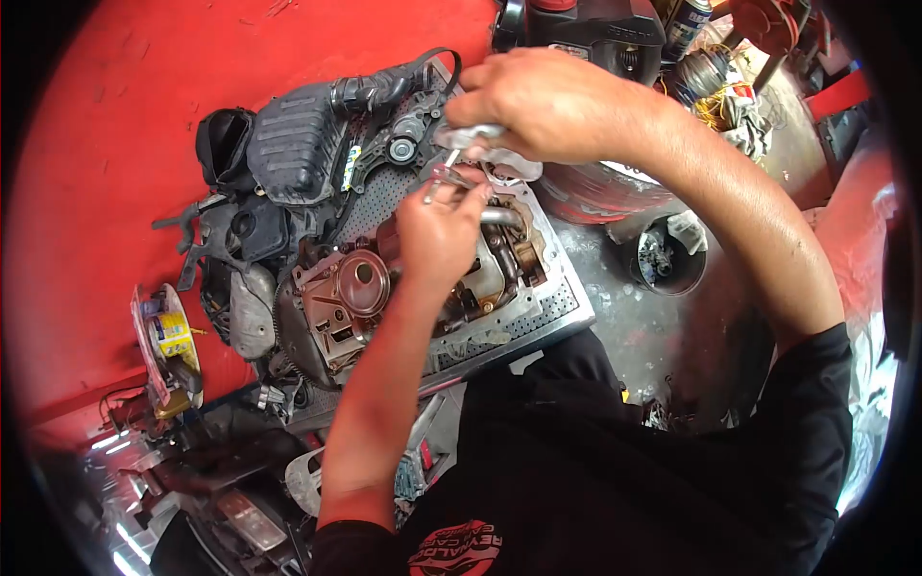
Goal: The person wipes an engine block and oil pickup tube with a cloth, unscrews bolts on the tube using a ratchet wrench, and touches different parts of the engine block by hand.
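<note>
My right hand (pixel 538 104) is closed around a crumpled whitish rag (pixel 495 158), above the far end of an opened engine (pixel 526 254). Lower and closer to me, my left hand (pixel 440 235) pinches a slim metal rod-like piece (pixel 448 169) with a reddish bit near its upper part. The upper end of the piece reaches the rag; its exact kind is unclear. The engine lies with its inner parts exposed, among them a round metal pickup (pixel 351 286) left of my left wrist. My left hand and forearm hide the engine's middle.
The engine rests on a perforated metal bench (pixel 567 305). Black plastic engine parts (pixel 300 144) lie to the left, by a red wall (pixel 192 67). A spool (pixel 171 346) stands at lower left. On the right are a black bucket (pixel 670 254) and a dark oil jug (pixel 615 29).
</note>
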`<state>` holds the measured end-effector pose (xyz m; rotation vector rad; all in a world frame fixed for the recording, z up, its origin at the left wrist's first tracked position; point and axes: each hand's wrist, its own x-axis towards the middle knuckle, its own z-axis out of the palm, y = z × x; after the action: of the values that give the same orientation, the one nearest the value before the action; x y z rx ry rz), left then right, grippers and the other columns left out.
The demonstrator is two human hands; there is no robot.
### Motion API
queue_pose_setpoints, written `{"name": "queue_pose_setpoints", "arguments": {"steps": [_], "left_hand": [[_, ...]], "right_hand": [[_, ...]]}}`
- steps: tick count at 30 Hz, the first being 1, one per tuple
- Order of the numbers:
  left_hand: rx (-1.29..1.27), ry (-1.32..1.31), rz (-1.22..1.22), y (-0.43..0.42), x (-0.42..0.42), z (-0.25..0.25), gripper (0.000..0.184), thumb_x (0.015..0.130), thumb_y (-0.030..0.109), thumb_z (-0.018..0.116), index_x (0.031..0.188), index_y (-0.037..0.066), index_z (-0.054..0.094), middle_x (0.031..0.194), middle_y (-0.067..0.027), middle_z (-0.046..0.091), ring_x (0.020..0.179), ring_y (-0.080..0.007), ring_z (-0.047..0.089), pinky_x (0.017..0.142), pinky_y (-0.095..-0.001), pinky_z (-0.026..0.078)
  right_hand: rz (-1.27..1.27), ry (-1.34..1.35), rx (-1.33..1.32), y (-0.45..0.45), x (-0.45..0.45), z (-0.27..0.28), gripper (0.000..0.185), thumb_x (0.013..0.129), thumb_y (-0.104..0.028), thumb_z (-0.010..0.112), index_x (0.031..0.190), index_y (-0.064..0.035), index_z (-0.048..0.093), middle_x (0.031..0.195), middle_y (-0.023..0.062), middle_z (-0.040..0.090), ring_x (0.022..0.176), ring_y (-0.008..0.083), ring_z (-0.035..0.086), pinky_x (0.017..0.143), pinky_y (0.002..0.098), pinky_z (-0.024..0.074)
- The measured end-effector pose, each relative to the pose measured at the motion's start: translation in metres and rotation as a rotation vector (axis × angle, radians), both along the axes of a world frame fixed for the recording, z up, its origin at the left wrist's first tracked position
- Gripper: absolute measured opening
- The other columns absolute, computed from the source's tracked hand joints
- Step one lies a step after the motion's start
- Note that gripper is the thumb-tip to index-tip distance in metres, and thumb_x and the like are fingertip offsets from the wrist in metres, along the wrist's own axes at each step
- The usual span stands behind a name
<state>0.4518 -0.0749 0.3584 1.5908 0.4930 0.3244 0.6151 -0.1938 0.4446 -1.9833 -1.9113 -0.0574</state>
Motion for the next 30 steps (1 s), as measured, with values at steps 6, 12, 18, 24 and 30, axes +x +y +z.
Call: {"name": "queue_pose_setpoints", "arguments": {"steps": [6,12,18,24,30], "left_hand": [[0.403,0.264,-0.051,-0.011,0.018,-0.028,0.012,0.087,-0.004,0.070,0.098,-0.004,0.067,0.091,-0.0083,0.073,0.081,-0.0112,0.067,0.072,-0.0270,0.052],[0.484,0.332,-0.051,-0.019,0.023,-0.022,0.012,0.085,-0.003,0.072,0.097,-0.005,0.068,0.089,-0.0090,0.074,0.079,-0.0113,0.067,0.071,-0.0275,0.052],[0.308,0.465,-0.155,-0.007,0.029,0.001,0.011,0.087,-0.002,0.070,0.098,-0.004,0.069,0.093,-0.0088,0.074,0.082,-0.0109,0.065,0.077,-0.0276,0.051],[0.423,0.406,-0.260,-0.004,0.027,-0.007,0.019,0.084,-0.001,0.071,0.102,0.003,0.073,0.091,-0.0079,0.076,0.080,-0.0136,0.068,0.076,-0.0301,0.053],[0.605,0.592,-0.417,0.008,0.028,0.008,0.029,0.081,-0.001,0.073,0.110,0.002,0.071,0.102,-0.0113,0.075,0.091,-0.0151,0.069,0.080,-0.0316,0.053]], "right_hand": [[-0.028,0.147,-0.027,-0.022,0.031,-0.055,0.029,0.079,-0.019,0.072,0.106,-0.0082,0.065,0.091,0.0116,0.061,0.098,0.0344,0.062,0.084,0.0464,0.0496],[-0.044,0.176,0.029,-0.031,0.037,-0.064,0.027,0.077,-0.018,0.073,0.102,-0.0086,0.066,0.090,0.0125,0.064,0.093,0.0353,0.064,0.082,0.0461,0.0508],[-0.168,0.178,-0.215,-0.043,0.012,-0.035,0.026,0.079,-0.030,0.072,0.095,-0.0095,0.068,0.082,0.0115,0.069,0.083,0.0325,0.069,0.076,0.0444,0.0531],[-0.166,0.130,-0.127,-0.048,0.005,-0.043,0.026,0.083,-0.032,0.069,0.096,-0.0094,0.068,0.078,0.0129,0.068,0.079,0.0335,0.070,0.073,0.0454,0.0542],[-0.324,0.278,-0.236,-0.060,-0.030,-0.036,0.022,0.084,-0.027,0.066,0.096,-0.0083,0.068,0.077,0.0161,0.070,0.079,0.0356,0.070,0.070,0.0485,0.0544]]}}
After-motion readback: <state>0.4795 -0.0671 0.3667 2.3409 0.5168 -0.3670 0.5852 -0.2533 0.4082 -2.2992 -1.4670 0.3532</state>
